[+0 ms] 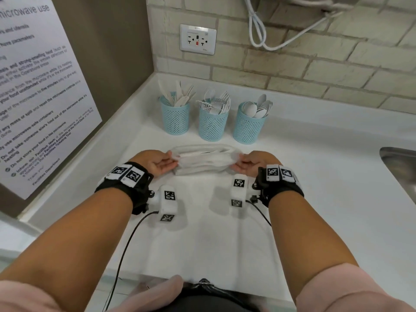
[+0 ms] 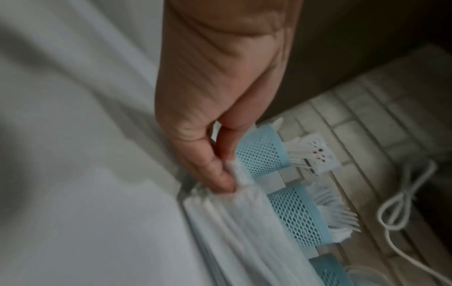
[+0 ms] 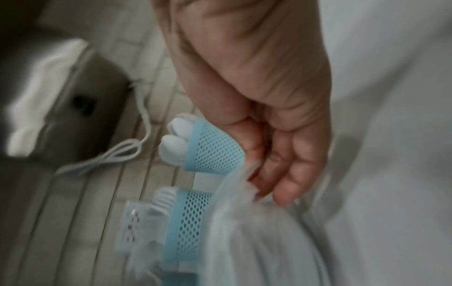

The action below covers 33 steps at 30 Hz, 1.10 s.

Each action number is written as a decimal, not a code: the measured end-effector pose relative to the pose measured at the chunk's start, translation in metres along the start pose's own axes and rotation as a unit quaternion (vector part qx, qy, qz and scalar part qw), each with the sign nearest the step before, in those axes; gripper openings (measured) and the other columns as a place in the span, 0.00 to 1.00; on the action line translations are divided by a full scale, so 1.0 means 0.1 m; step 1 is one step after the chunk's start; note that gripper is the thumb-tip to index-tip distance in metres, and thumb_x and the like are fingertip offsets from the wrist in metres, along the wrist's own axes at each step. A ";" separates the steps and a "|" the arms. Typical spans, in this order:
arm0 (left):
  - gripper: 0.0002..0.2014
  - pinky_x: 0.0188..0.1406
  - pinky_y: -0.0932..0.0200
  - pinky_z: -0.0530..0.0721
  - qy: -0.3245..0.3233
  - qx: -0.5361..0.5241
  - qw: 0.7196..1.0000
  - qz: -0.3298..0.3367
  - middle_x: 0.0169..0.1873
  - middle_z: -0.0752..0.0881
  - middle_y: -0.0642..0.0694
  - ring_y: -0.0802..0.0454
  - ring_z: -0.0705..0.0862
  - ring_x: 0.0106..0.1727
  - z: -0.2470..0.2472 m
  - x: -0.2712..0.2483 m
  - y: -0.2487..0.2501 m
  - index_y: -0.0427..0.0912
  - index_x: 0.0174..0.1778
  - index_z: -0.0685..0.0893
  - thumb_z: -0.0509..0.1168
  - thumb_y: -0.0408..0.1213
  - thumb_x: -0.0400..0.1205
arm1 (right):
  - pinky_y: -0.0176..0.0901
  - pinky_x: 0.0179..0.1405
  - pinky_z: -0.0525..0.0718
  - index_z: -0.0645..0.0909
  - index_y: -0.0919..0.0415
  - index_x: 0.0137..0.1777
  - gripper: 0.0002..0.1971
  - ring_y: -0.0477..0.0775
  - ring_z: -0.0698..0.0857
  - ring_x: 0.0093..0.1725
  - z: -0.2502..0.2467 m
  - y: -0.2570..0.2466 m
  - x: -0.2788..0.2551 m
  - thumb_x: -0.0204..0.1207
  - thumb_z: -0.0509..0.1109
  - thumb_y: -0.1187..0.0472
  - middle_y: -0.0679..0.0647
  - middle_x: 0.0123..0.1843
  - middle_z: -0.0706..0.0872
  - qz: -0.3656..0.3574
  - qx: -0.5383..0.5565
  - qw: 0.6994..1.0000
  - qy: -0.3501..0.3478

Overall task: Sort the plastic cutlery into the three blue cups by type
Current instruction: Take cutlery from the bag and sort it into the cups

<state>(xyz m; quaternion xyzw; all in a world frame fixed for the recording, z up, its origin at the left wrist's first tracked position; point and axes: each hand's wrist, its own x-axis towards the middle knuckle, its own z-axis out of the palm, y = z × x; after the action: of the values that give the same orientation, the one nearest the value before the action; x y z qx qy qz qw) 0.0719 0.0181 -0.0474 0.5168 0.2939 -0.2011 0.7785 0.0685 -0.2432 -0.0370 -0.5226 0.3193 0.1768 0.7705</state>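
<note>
Three blue mesh cups stand in a row at the back of the counter. The left cup holds knives, the middle cup forks, the right cup spoons. In front of them a white sheet covers the counter, with its far edge bunched into a roll. My left hand pinches the roll's left end, and my right hand pinches its right end. No loose cutlery shows on the sheet.
A wall with a printed notice closes the left side. On the tiled back wall are a power outlet and a looped white cable. A steel sink lies at the right edge.
</note>
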 end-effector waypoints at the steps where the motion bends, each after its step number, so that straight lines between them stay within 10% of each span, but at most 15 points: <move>1: 0.08 0.50 0.67 0.84 -0.003 -0.032 0.999 -0.014 0.42 0.83 0.41 0.47 0.83 0.52 -0.01 0.00 -0.01 0.32 0.43 0.76 0.56 0.29 0.86 | 0.49 0.68 0.76 0.74 0.71 0.44 0.10 0.64 0.81 0.60 -0.01 0.03 -0.01 0.84 0.52 0.74 0.65 0.54 0.80 0.021 0.048 0.999 0.006; 3: 0.09 0.25 0.64 0.84 -0.006 -0.069 0.996 -0.048 0.35 0.85 0.41 0.50 0.81 0.44 0.00 -0.01 -0.05 0.35 0.44 0.78 0.55 0.31 0.87 | 0.42 0.45 0.81 0.72 0.69 0.40 0.14 0.57 0.79 0.40 -0.01 0.11 -0.02 0.84 0.49 0.73 0.66 0.42 0.80 0.010 0.074 0.997 0.034; 6: 0.13 0.28 0.63 0.73 0.007 -0.064 0.994 -0.092 0.22 0.77 0.48 0.56 0.73 0.30 -0.02 0.05 -0.05 0.41 0.39 0.78 0.52 0.32 0.87 | 0.35 0.26 0.78 0.83 0.71 0.29 0.26 0.51 0.74 0.33 -0.02 0.18 -0.04 0.84 0.51 0.67 0.61 0.20 0.80 -0.002 0.106 0.994 0.022; 10: 0.09 0.25 0.62 0.68 0.023 -0.033 0.994 -0.104 0.31 0.72 0.50 0.54 0.67 0.29 0.00 0.10 -0.04 0.45 0.38 0.74 0.53 0.27 0.76 | 0.41 0.53 0.77 0.86 0.64 0.56 0.16 0.51 0.78 0.45 -0.04 0.19 -0.02 0.78 0.66 0.53 0.60 0.54 0.87 -0.078 -0.102 0.988 0.089; 12: 0.07 0.25 0.64 0.66 0.017 0.001 0.997 -0.073 0.31 0.71 0.50 0.55 0.66 0.28 0.05 0.09 -0.05 0.46 0.37 0.72 0.55 0.37 0.82 | 0.44 0.45 0.78 0.77 0.66 0.67 0.19 0.54 0.77 0.39 -0.01 0.23 0.04 0.83 0.60 0.55 0.62 0.68 0.80 -0.048 -0.056 0.997 0.035; 15: 0.15 0.21 0.67 0.64 0.064 0.173 0.982 0.026 0.29 0.73 0.46 0.55 0.66 0.24 0.10 0.03 -0.06 0.42 0.39 0.74 0.61 0.51 0.83 | 0.49 0.39 0.78 0.76 0.65 0.44 0.19 0.56 0.75 0.33 0.05 0.17 0.04 0.83 0.60 0.47 0.62 0.42 0.80 -0.064 -0.135 0.988 0.041; 18: 0.16 0.21 0.66 0.76 0.086 0.333 0.925 0.161 0.44 0.78 0.41 0.50 0.77 0.30 0.13 0.00 -0.09 0.44 0.53 0.71 0.69 0.46 0.78 | 0.50 0.50 0.81 0.79 0.56 0.56 0.15 0.55 0.79 0.45 0.10 0.10 -0.02 0.77 0.68 0.47 0.55 0.49 0.79 -0.138 -0.285 0.948 0.040; 22: 0.12 0.70 0.48 0.70 0.083 0.547 0.786 0.276 0.63 0.70 0.42 0.41 0.70 0.67 0.22 -0.05 -0.07 0.55 0.48 0.81 0.74 0.50 0.72 | 0.37 0.40 0.78 0.85 0.58 0.58 0.15 0.47 0.78 0.38 0.13 0.08 0.15 0.73 0.74 0.54 0.50 0.47 0.82 -0.247 -0.410 0.874 0.084; 27: 0.18 0.65 0.48 0.65 0.068 0.680 0.653 0.327 0.60 0.72 0.46 0.43 0.66 0.66 0.40 -0.14 -0.14 0.57 0.56 0.84 0.72 0.55 0.72 | 0.47 0.60 0.82 0.87 0.58 0.46 0.07 0.50 0.80 0.43 0.15 0.07 0.23 0.73 0.72 0.57 0.52 0.42 0.85 -0.299 -0.426 0.840 0.149; 33: 0.12 0.57 0.53 0.77 -0.047 0.712 0.585 0.386 0.51 0.87 0.48 0.46 0.81 0.57 0.68 -0.15 -0.28 0.49 0.54 0.88 0.68 0.47 0.78 | 0.39 0.30 0.78 0.84 0.58 0.43 0.03 0.49 0.74 0.25 0.15 0.06 0.18 0.75 0.70 0.59 0.50 0.27 0.77 -0.255 -0.381 0.882 0.113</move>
<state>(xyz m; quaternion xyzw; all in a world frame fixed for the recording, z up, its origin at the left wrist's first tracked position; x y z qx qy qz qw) 0.0600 -0.0552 -0.0367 0.9605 -0.2073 -0.0504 0.1785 0.0830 -0.2279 -0.0490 -0.8554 0.1677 0.0221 0.4896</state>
